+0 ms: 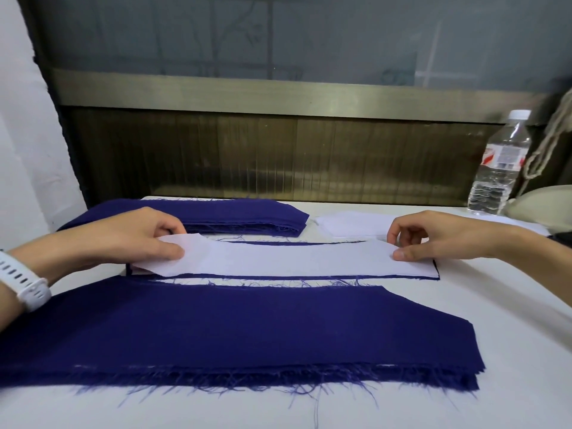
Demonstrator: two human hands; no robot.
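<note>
Item: white strip [278, 260], long, lying flat between both grips, on top of navy strip [278, 276] whose edge shows along near side.
Left grip [123, 239]: pinching strip's left end, thumb on top, fingers curled at far edge. White watch [28, 280] on wrist.
Right grip [439, 236]: pinching right end, thumb tip on top, fingers curled.
Nearer than grips: large navy piece [185, 329], frayed edges.
Beyond left grip: navy stack [247, 215].
Beyond right grip: white pieces [356, 224], water bottle [498, 165].
All on white surface [479, 351].
</note>
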